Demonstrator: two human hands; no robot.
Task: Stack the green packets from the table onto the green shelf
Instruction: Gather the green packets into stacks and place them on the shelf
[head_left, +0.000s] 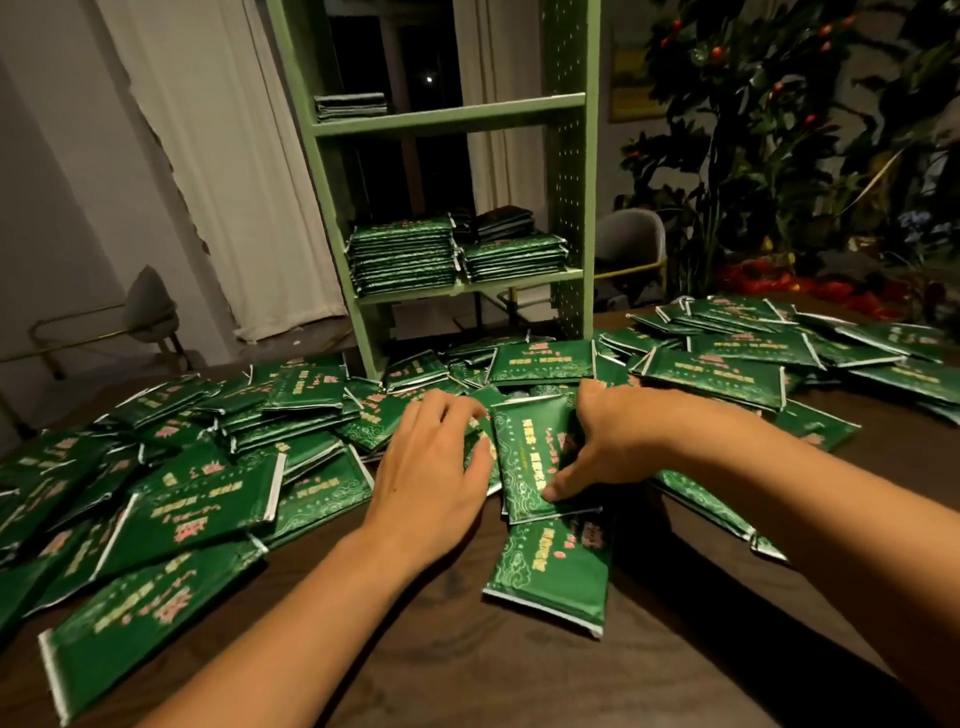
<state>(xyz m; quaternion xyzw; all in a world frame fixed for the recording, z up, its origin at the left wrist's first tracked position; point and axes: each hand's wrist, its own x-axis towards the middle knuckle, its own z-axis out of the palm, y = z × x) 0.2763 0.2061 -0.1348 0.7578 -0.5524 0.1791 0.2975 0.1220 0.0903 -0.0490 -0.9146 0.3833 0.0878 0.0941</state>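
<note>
- A dark brown wooden table fills the lower picture; bare wood shows only in the near middle, between the two forearms and out to the near edge.
- A tall pale green metal shelf unit with a perforated side panel stands at the table's far edge, its feet in among the packets.
- A leafy dark green plant with small red fruits rises beyond the table's far right edge; white curtains hang to the left of the shelf unit.
- Loose flat green foil packets with pink and gold print lie scattered and overlapping across the left, back and right of the table, some reaching the left edge of the view.
- On the lower shelf board, two neat piles of the same packets sit side by side, the left pile taller; room is left above both under the next board. A short pile sits at the left end of the upper board, the rest of that board bare.
- Grey chairs with brass-coloured frames stand on the floor behind the table.
- The right hand grips a small bundle of green packets from the right, thumb pressed on the top packet's near corner, fingers curled over the far edge.
- The left hand rests against the bundle's left edge, fingers slightly spread and bent; whether they actually clasp the bundle is hard to tell.
- One single packet lies just below the bundle, on bare wood.
</note>
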